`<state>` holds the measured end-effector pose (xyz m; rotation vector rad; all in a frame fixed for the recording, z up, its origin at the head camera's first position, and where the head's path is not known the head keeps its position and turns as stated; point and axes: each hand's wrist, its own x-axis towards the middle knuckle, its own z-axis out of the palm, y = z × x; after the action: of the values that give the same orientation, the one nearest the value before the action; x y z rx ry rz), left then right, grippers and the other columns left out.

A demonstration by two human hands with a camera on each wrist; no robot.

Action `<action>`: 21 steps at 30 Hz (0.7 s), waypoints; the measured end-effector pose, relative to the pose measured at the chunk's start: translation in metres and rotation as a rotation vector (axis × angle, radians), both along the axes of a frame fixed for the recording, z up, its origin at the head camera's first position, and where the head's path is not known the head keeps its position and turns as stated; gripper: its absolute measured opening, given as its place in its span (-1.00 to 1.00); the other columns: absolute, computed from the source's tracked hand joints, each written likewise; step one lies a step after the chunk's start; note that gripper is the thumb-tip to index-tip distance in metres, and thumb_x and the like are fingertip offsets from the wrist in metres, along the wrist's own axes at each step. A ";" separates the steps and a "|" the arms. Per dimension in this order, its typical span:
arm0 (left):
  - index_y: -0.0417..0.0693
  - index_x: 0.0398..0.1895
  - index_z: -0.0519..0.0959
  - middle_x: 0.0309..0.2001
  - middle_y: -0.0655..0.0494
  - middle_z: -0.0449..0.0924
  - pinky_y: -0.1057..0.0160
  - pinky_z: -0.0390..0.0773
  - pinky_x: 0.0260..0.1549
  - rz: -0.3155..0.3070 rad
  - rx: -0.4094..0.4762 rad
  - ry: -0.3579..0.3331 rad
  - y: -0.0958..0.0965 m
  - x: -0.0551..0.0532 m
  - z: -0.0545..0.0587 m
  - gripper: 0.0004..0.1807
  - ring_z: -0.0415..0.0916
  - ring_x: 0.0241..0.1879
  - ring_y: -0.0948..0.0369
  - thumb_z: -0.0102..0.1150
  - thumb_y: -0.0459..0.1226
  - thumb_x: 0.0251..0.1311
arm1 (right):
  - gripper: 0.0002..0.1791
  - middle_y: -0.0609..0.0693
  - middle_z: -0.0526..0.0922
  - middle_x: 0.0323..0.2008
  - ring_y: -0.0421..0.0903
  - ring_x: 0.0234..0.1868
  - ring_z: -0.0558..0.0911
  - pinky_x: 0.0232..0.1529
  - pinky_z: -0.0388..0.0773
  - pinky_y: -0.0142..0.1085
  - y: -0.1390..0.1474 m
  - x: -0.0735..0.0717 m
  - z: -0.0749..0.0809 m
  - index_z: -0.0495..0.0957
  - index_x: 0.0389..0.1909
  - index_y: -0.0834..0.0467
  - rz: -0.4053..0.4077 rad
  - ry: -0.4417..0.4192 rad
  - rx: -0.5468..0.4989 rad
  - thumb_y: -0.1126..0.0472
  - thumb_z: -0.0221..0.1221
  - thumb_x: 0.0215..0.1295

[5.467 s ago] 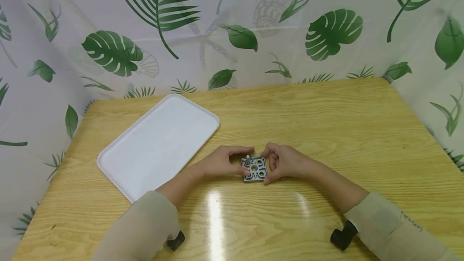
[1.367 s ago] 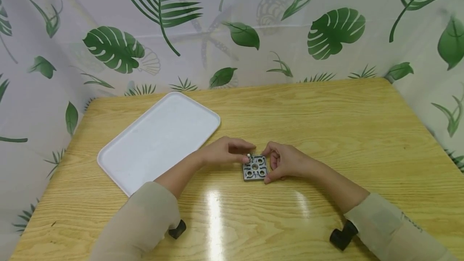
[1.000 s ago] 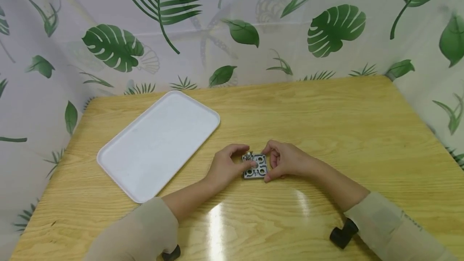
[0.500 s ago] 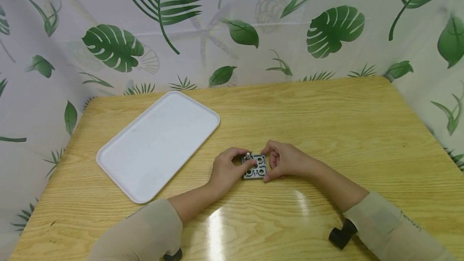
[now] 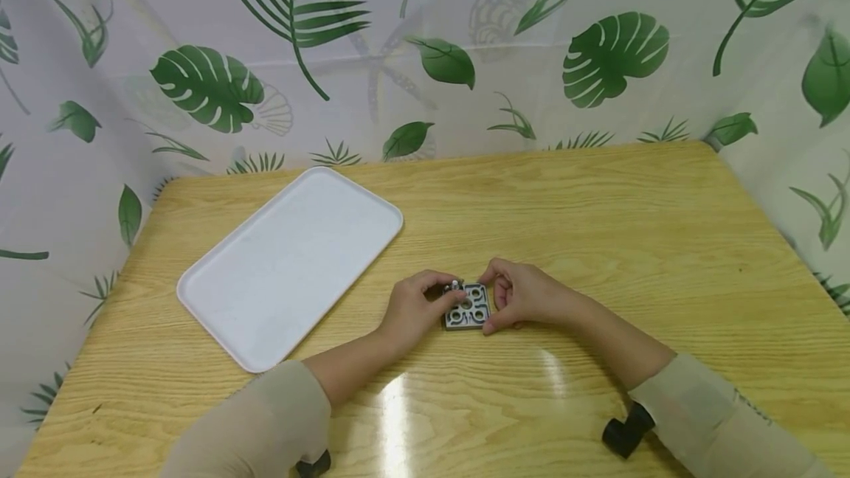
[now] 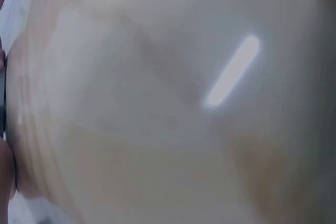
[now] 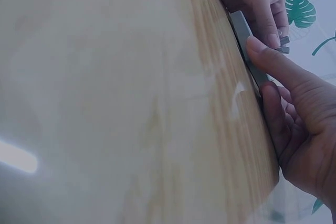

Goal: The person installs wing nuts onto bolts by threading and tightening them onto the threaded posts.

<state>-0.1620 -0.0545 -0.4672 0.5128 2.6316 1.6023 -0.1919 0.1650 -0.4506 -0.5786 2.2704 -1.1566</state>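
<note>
A square grey metal plate (image 5: 468, 321) with several round holes lies on the table between both hands. At its far left corner stands a small shiny metal fitting (image 5: 455, 285). My left hand (image 5: 410, 310) pinches this fitting between thumb and forefinger, the thumb reaching over the plate. With thumb and forefinger at the plate's right corners, my right hand (image 5: 531, 296) grips it; its other fingers are curled in. The right wrist view shows the plate (image 7: 240, 29) edge-on, with a dark grey piece (image 7: 284, 44) of the fitting at the left fingertips. Only a sliver of the plate (image 6: 2, 100) enters the left wrist view.
A white rectangular tray (image 5: 292, 264) lies at an angle on the left side of the wooden table (image 5: 598, 205). A leaf-patterned cloth (image 5: 372, 65) hangs behind and at both sides. Black wrist devices (image 5: 624, 437) poke out below the sleeves.
My left hand has come lower and closer in, its thumb sliding over the plate and then back up toward the fitting. My right hand stays on the plate, which has barely shifted.
</note>
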 end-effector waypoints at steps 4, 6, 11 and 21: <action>-0.05 -0.09 0.65 -0.11 0.14 0.68 0.33 0.52 -0.07 -0.123 -0.022 -0.093 -0.009 -0.011 0.003 -0.72 0.58 -0.09 0.27 0.28 -0.15 0.16 | -0.24 -0.02 0.52 -0.56 -0.15 -0.65 0.50 -0.62 0.50 -0.33 0.000 0.000 0.001 0.36 -0.01 0.25 0.002 0.008 -0.002 0.08 0.53 -0.22; -0.01 -0.07 0.65 -0.07 0.17 0.67 0.32 0.49 -0.01 -0.195 -0.048 -0.136 -0.014 -0.018 0.006 -0.72 0.55 -0.04 0.29 0.26 -0.14 0.17 | -0.24 -0.04 0.53 -0.57 -0.17 -0.64 0.49 -0.62 0.47 -0.36 0.000 0.000 0.002 0.37 -0.01 0.24 0.002 0.018 0.006 0.08 0.53 -0.23; 0.05 -0.02 0.64 -0.03 0.21 0.65 0.31 0.46 0.05 -0.389 -0.126 -0.200 -0.023 -0.038 0.017 -0.71 0.52 0.02 0.33 0.23 -0.15 0.21 | -0.27 -0.05 0.53 -0.58 -0.19 -0.63 0.47 -0.61 0.42 -0.41 0.000 0.001 0.003 0.38 -0.03 0.22 -0.007 0.018 0.013 0.08 0.54 -0.23; 0.04 0.09 0.58 0.05 0.21 0.60 0.33 0.42 0.10 -0.508 -0.154 -0.272 -0.026 -0.052 0.023 -0.61 0.48 0.07 0.34 0.28 -0.18 0.16 | -0.25 -0.04 0.53 -0.58 -0.16 -0.65 0.50 -0.62 0.48 -0.35 0.000 0.001 0.002 0.37 -0.03 0.23 -0.010 0.004 -0.003 0.09 0.54 -0.23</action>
<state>-0.2143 -0.0800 -0.4444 0.8066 2.1696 1.2064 -0.1911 0.1646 -0.4484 -0.5717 2.2774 -1.1643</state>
